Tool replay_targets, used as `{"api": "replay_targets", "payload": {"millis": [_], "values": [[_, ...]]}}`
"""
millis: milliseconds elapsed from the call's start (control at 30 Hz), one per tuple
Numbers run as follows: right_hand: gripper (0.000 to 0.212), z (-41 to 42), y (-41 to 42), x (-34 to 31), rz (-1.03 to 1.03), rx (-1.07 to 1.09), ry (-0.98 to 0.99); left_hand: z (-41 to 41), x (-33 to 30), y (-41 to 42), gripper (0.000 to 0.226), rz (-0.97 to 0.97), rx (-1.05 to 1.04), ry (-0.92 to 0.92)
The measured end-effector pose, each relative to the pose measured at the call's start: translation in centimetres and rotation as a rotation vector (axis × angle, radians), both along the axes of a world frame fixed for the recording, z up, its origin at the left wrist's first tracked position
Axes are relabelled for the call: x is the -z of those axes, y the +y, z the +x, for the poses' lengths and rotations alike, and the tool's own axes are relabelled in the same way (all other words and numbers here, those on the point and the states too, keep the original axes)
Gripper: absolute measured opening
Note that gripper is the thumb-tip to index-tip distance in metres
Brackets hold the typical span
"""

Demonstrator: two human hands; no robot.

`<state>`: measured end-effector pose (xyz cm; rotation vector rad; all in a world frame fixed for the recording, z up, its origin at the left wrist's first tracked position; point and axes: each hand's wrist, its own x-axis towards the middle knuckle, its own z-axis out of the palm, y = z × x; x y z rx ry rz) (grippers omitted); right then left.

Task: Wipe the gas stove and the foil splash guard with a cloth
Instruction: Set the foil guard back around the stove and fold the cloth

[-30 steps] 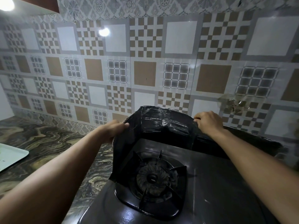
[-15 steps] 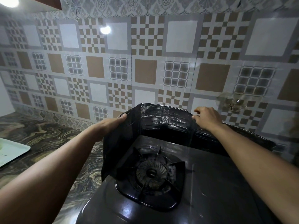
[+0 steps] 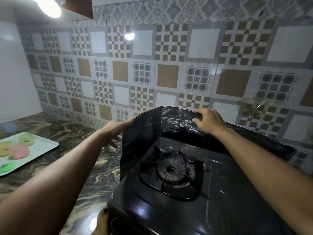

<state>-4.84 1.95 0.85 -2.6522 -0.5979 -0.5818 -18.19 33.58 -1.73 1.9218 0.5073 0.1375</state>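
Note:
A black gas stove [image 3: 225, 206] sits on the marbled counter, its burner [image 3: 171, 171] left of centre. A dark foil splash guard [image 3: 140, 141] stands folded around the stove's left and back sides. My left hand [image 3: 115, 131] rests against the outside of the guard's left panel at its top edge, fingers spread. My right hand [image 3: 208, 121] grips the top edge of the back panel. No cloth is visible.
A pale tray [image 3: 44, 150] with several pastel ring-shaped items lies on the counter [image 3: 71, 133] at the left. Patterned tiles [image 3: 169, 73] cover the wall right behind the guard. A small tan object [image 3: 101, 221] shows at the stove's front left corner.
The view has swung so the tray now shows at left. The guard's left panel stands more upright, and my left hand has slid along its outer top edge with fingers loosened.

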Motion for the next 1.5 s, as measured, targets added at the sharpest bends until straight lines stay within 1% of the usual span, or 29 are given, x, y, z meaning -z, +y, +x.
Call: {"api": "replay_targets", "payload": {"millis": [67,100,133,267,367,467,533,600,633,700,767,900,1000,1033,1133,1233,1333,1400,1467,1500], "values": [[0.040,-1.3,1.1,0.2,-0.001,-0.046,0.007,-0.6,1.3,0.5,0.045,0.021,-0.033,-0.036],[0.041,-2.0,1.6,0.4,-0.004,-0.066,0.011,-1.0,2.0,0.6,0.040,0.032,-0.046,-0.037],[0.041,-2.5,2.1,0.7,-0.009,-0.085,0.016,-1.3,2.6,0.6,0.039,0.032,-0.055,-0.032],[0.040,-4.6,3.6,1.7,-0.009,-0.174,0.043,-2.7,4.8,0.3,0.055,0.017,-0.111,-0.045],[0.040,-6.2,4.7,3.0,0.002,-0.250,0.086,-3.7,5.8,0.1,0.049,-0.056,-0.122,-0.063],[0.040,-8.0,5.7,4.8,-0.015,-0.325,0.140,-4.9,7.7,0.3,0.051,-0.100,-0.145,-0.033],[0.039,-9.1,6.2,5.9,-0.010,-0.350,0.154,-6.1,9.5,0.5,0.036,-0.091,-0.157,0.006],[0.037,-10.4,6.7,7.1,0.031,-0.369,0.185,-7.6,11.7,1.1,0.016,-0.016,-0.158,0.089],[0.037,-11.2,7.0,7.7,0.047,-0.382,0.197,-8.5,12.8,1.5,0.012,0.035,-0.165,0.142],[0.036,-12.9,7.7,8.9,0.063,-0.394,0.217,-10.3,15.1,1.9,0.019,0.139,-0.189,0.254],[0.036,-14.7,8.4,9.7,0.088,-0.398,0.233,-12.1,17.1,2.0,0.020,0.211,-0.191,0.348],[0.035,-18.3,10.1,11.2,0.105,-0.408,0.250,-14.7,20.3,1.7,0.028,0.200,-0.135,0.422],[0.035,-20.6,11.0,12.2,0.084,-0.406,0.266,-15.7,22.0,0.8,0.021,0.142,-0.110,0.409],[0.035,-21.3,11.3,12.4,0.080,-0.402,0.272,-16.0,22.4,0.6,0.021,0.145,-0.110,0.409],[0.034,-23.3,11.8,12.9,0.086,-0.385,0.280,-16.5,23.6,0.3,0.038,0.139,-0.132,0.418],[0.035,-24.6,12.0,13.5,0.069,-0.361,0.280,-17.1,23.8,0.2,0.043,0.135,-0.140,0.443],[0.034,-25.5,12.3,13.8,0.076,-0.340,0.293,-17.6,23.5,0.2,0.036,0.144,-0.162,0.410],[0.034,-26.0,12.7,13.8,0.078,-0.331,0.304,-17.6,23.0,0.4,0.035,0.119,-0.175,0.384],[0.035,-26.3,13.1,13.7,0.067,-0.324,0.322,-17.3,21.9,1.0,0.033,0.011,-0.162,0.324],[0.035,-26.4,13.4,13.6,0.062,-0.319,0.330,-17.1,21.0,1.3,0.024,-0.060,-0.146,0.284]]}}
